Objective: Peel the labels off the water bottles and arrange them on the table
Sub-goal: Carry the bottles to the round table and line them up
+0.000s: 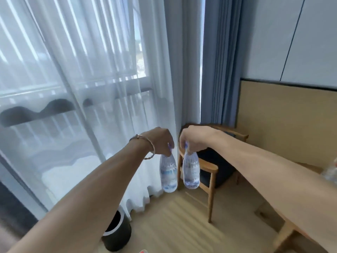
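Clear bottles [168, 173] hang below each hand [162, 141] — necks pinched.

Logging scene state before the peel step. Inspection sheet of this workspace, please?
Surface: wooden table at right, mostly hidden behind the right forearm.
Job's things: left bottle and right bottle hang upright in mid-air, apart; labels too blurred to judge. A clear bottle-like thing is cut off at the right frame edge.
Clutter: black bin on the wood floor.
Grippers: left hand grips the left bottle at its cap; right hand grips the right bottle likewise.
Cables: nothing seen.
Surroundings: wooden chair, sheer curtain, blue curtain.
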Motion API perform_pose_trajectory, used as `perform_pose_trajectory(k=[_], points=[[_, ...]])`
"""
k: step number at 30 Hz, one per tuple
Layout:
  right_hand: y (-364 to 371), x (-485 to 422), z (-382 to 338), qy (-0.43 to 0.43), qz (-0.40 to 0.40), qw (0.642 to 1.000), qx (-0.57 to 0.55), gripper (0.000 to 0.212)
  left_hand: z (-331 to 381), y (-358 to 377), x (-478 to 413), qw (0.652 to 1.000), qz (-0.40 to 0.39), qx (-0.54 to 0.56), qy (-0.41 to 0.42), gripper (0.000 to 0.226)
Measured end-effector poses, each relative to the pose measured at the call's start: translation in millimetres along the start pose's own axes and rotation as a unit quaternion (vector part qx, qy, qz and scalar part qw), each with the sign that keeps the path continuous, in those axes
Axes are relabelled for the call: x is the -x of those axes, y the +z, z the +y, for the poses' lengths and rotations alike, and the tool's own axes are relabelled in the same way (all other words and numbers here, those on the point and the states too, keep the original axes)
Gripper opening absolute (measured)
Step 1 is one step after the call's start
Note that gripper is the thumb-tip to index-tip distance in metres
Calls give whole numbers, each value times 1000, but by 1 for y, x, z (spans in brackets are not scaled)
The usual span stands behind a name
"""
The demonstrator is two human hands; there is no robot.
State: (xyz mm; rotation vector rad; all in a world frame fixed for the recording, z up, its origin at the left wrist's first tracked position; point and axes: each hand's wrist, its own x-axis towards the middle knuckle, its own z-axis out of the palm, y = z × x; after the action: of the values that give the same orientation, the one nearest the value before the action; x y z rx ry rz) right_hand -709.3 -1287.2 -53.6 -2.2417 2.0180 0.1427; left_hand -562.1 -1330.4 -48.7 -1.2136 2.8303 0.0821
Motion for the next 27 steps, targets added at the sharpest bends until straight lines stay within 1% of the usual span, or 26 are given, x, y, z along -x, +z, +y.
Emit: perform_pose_trajectory(k=[4,8,12,15,20,23,25,27], points=[[-12,28,58,18,8,1000,3,30,62,-17,-36,996,-39,-20,80,33],[-18,48,109,50,-7,999,10,29,109,-27,-70,991,-39,3,130,30],[-15,63,161,107,0,994,-18,32,141,-24,-119,983,-39,9,179,24],[-14,75,191,152,-5,988,-33,33,166,-20,-153,973,-44,-2,224,27],[-19,91,238,232,-16,972,-36,27,206,-22,-201,955,-18,20,295,26],[-28,102,259,278,-11,960,-26,16,229,-29,-223,944,-21,48,326,23],[-32,112,274,310,2,950,-25,13,247,-33,-233,935,-15,62,350,28],[-33,123,287,343,12,939,-27,10,266,-35,-242,927,-8,68,368,44]])
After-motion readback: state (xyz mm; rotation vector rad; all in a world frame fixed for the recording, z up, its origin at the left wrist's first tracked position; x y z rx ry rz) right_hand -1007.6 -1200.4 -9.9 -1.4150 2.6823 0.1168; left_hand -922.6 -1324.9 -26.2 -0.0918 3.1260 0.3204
